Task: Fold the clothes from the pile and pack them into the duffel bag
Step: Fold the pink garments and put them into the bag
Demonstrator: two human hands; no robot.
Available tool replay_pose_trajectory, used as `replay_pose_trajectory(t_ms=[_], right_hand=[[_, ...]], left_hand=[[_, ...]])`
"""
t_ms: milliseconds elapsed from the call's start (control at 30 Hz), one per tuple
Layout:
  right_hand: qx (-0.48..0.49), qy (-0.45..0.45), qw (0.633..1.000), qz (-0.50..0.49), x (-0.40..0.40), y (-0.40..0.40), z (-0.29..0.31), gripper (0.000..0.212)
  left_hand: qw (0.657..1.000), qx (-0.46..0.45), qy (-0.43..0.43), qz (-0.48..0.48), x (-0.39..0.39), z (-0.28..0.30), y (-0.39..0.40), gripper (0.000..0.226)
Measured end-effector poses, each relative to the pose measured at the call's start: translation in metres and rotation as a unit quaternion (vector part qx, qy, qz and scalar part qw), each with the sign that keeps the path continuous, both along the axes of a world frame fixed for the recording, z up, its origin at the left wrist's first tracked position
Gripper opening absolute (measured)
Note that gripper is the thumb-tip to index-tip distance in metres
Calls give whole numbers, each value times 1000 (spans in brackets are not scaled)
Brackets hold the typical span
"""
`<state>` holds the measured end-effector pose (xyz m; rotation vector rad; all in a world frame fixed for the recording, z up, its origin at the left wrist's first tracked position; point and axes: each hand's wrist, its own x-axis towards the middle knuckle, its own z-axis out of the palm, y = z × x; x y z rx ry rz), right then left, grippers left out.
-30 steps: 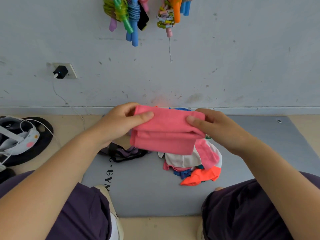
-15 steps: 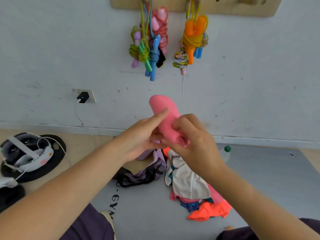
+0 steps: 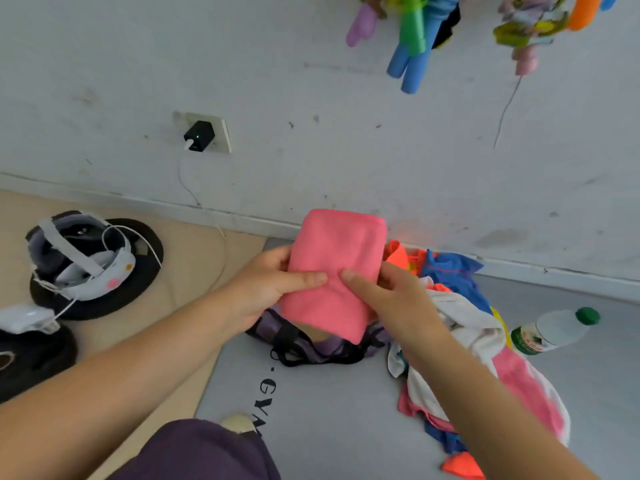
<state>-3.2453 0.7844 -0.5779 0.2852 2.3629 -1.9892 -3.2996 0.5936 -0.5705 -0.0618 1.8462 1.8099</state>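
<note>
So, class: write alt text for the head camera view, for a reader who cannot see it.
Two hands, left hand and right hand, hold a folded pink garment above a purple duffel bag on a grey mat. A clothes pile lies to the right.

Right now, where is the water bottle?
In the head view, the water bottle lies on its side on the grey mat, far right, just beyond the clothes pile.

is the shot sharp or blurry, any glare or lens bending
Head view: soft, even daylight with no glare; the pink cloth and both hands, left and right, look slightly soft, the hanging skipping ropes are smeared by motion, and the baseboard bows from wide-angle distortion.
</note>
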Motion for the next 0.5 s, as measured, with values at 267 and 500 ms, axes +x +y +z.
replay_pose_trajectory(t_ms=[267,500], right_hand=[[-196,-156,966,57,-29,-11,-114,48],[-258,-230,936,62,-54,-12,-168,57]], left_hand=[[985,104,-129,37,-28,-109,-6,52],[989,84,-120,31,-48,-172,14,44]])
